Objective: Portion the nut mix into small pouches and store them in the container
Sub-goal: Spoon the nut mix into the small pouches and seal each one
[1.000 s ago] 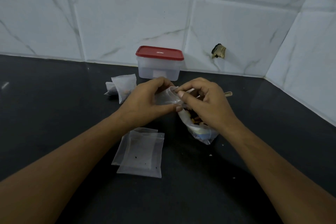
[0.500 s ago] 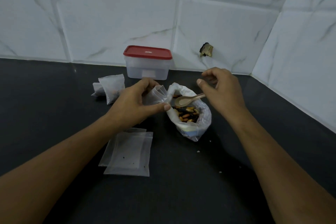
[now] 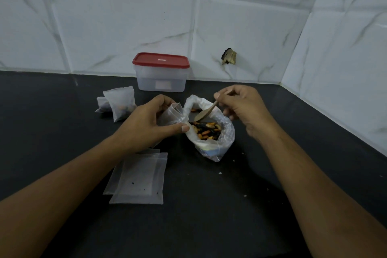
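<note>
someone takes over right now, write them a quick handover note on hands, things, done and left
Left hand holds a small pouch open beside the nut mix bag.
Right hand holds the wooden spoon, its bowl inside the bag.
Done: two filled pouches lie left of the container, not yet inside.
Left: fill the held pouch and the empty pouches stacked in front, take off the red lid, store all.
</note>
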Available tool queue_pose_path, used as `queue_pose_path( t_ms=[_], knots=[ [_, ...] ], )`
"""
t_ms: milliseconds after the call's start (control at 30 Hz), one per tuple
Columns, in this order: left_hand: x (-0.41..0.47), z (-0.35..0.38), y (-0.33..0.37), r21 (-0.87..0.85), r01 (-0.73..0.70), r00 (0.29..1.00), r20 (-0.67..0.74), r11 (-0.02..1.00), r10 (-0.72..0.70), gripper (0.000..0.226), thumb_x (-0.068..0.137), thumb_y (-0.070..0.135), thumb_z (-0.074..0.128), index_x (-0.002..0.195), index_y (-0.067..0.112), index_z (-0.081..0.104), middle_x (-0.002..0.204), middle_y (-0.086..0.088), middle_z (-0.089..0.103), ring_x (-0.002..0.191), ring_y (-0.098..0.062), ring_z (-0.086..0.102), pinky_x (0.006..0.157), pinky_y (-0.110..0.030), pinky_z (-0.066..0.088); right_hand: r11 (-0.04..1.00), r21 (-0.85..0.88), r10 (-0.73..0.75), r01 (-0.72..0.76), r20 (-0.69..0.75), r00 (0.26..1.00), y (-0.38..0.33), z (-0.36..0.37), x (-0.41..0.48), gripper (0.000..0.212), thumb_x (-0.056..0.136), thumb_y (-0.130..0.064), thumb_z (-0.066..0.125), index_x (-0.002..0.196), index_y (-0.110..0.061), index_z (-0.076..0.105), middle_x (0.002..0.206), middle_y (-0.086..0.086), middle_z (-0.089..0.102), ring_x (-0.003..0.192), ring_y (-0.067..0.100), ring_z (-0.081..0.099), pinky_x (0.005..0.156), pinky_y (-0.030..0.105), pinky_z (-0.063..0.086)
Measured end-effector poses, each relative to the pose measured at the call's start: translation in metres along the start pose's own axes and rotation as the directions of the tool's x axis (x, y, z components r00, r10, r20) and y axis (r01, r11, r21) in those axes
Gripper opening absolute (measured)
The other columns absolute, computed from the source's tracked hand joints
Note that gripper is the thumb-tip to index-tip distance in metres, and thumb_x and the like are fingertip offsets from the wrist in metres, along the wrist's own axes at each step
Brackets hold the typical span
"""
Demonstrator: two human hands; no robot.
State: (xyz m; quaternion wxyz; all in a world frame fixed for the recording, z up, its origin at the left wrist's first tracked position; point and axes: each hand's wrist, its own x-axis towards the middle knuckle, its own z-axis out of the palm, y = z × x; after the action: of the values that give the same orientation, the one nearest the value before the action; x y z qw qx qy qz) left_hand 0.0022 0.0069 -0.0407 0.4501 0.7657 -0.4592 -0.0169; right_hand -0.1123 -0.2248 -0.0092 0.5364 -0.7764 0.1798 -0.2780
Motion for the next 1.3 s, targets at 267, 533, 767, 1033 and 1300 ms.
queue_pose_path(
  t_ms=[267, 533, 767, 1033, 1300],
  knots=[
    [0.000, -0.001, 0.000, 0.004, -0.013, 1.000, 0.019, 1.000, 0.013, 0.073, 0.063, 0.073, 0.068, 0.127, 0.039, 0.055, 0.110, 0.020, 0.067, 0.100, 0.006, 0.065, 0.084, -0.022, 0.056, 0.978, -0.123, -0.156, 0.167, 0.092, 0.983, -0.006, 0.005, -0.005, 0.015, 0.103, -0.017, 0.059, 0.102, -0.013, 0.073, 0.076, -0.001, 0.066, 0.057, 0.011, 0.057, 0.050, 0.018, 0.043],
    [-0.001, 0.001, 0.003, 0.008, -0.030, 0.998, 0.062, 1.000, 0.030, 0.067, 0.068, 0.065, 0.071, 0.126, 0.035, 0.057, 0.108, 0.017, 0.069, 0.099, 0.004, 0.066, 0.085, -0.023, 0.059, 0.828, -0.420, -0.338, 0.371, 0.154, 0.929, -0.010, -0.005, -0.008, 0.019, 0.104, -0.028, 0.054, 0.091, -0.021, 0.066, 0.073, 0.000, 0.066, 0.066, 0.023, 0.063, 0.069, 0.048, 0.057],
    [-0.001, 0.001, 0.002, 0.012, -0.034, 0.998, 0.061, 0.999, 0.033, 0.064, 0.072, 0.060, 0.075, 0.127, 0.032, 0.059, 0.109, 0.014, 0.071, 0.098, 0.000, 0.068, 0.087, -0.031, 0.060, 0.835, -0.432, -0.344, 0.341, 0.072, 0.936, -0.006, -0.002, -0.005, 0.020, 0.099, -0.022, 0.056, 0.084, -0.017, 0.069, 0.066, -0.001, 0.065, 0.060, 0.022, 0.062, 0.063, 0.043, 0.057],
    [-0.002, 0.001, 0.004, 0.009, -0.026, 0.998, 0.063, 1.000, 0.026, 0.062, 0.071, 0.060, 0.074, 0.125, 0.034, 0.060, 0.106, 0.015, 0.071, 0.096, 0.001, 0.068, 0.086, -0.028, 0.060, 0.980, -0.149, -0.139, 0.131, -0.042, 0.989, 0.003, -0.006, 0.001, 0.022, 0.100, -0.013, 0.053, 0.089, -0.006, 0.071, 0.062, 0.001, 0.058, 0.050, 0.010, 0.054, 0.046, 0.017, 0.042],
    [-0.002, 0.001, 0.004, 0.002, -0.023, 0.997, 0.073, 1.000, 0.023, 0.062, 0.071, 0.060, 0.074, 0.125, 0.033, 0.060, 0.105, 0.015, 0.071, 0.095, 0.001, 0.068, 0.083, -0.026, 0.060, 0.997, -0.062, -0.051, 0.050, -0.010, 0.999, 0.008, -0.007, 0.005, 0.024, 0.101, -0.016, 0.052, 0.088, -0.011, 0.072, 0.061, 0.000, 0.059, 0.052, 0.013, 0.055, 0.047, 0.022, 0.042]
  ],
)
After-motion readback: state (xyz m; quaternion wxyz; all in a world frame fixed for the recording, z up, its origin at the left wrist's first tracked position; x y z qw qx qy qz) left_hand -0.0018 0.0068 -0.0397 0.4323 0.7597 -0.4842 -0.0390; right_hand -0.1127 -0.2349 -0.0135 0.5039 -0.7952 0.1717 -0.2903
